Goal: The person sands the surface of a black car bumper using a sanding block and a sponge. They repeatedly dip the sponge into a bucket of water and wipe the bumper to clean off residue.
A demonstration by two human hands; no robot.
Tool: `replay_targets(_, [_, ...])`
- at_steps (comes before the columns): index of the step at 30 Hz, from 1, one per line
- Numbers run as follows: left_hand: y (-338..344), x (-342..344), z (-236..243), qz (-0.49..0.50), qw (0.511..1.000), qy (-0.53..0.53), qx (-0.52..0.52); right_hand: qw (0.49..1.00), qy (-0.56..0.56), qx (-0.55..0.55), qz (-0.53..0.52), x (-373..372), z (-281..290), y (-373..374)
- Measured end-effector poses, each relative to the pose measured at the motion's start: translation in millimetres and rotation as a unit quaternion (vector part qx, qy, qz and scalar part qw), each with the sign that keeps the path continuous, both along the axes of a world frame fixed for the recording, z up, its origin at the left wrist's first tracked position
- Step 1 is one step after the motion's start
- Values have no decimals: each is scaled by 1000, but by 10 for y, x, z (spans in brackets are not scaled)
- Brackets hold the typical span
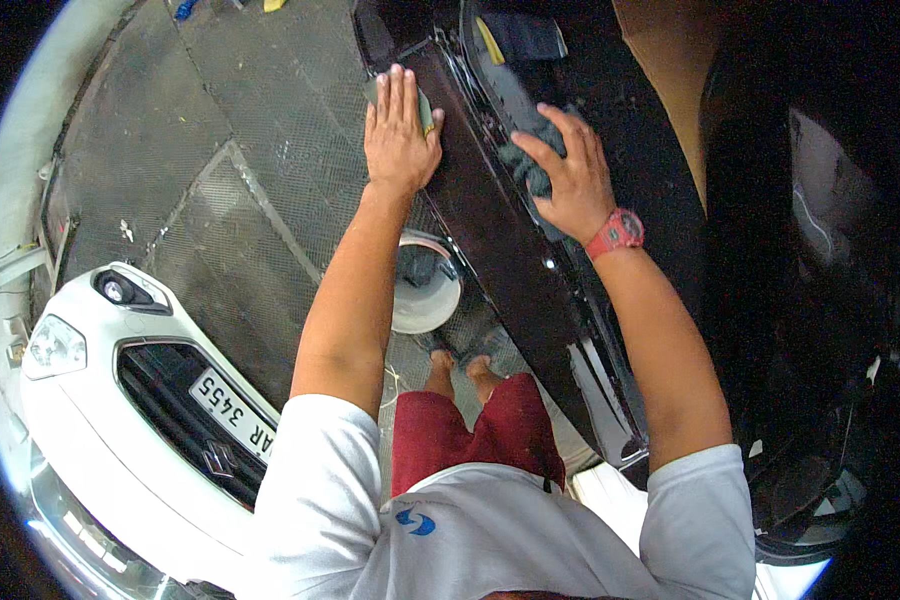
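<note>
A thin grey-green sheet (pixel 426 114) lies under my left hand (pixel 400 140). That hand is pressed flat over it on the dark, glossy car panel (pixel 485 170), its fingers straight and close together and its thumb out to the side. The sheet shows on both sides of the fingers. Across the panel's trim strip, my right hand (pixel 576 185) is open with spread, slightly bent fingers. Near its fingertips is a bunched grey-blue cloth (pixel 542 140); whether they touch it I cannot tell. A red watch (pixel 617 233) is on my right wrist.
A white bucket (pixel 428 300) with dark contents stands on the textured floor by my feet. The front of a white car (pixel 160 440) reaches in at the lower left. A dark folded piece (pixel 525 37) and a yellow strip (pixel 490 40) lie at the panel's far end.
</note>
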State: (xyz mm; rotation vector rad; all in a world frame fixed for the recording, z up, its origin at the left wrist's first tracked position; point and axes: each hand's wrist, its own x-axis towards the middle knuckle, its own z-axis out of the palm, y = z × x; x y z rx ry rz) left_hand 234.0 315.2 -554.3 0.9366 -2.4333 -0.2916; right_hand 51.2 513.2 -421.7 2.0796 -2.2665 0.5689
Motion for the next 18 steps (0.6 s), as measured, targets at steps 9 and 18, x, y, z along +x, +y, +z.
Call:
replay_targets(9, [2685, 945, 409, -99, 962, -58, 246, 997, 58, -46, 7, -16, -115, 12])
replay_targets(18, [4626, 1709, 560, -213, 882, -26, 419, 994, 53, -90, -31, 614, 135, 6])
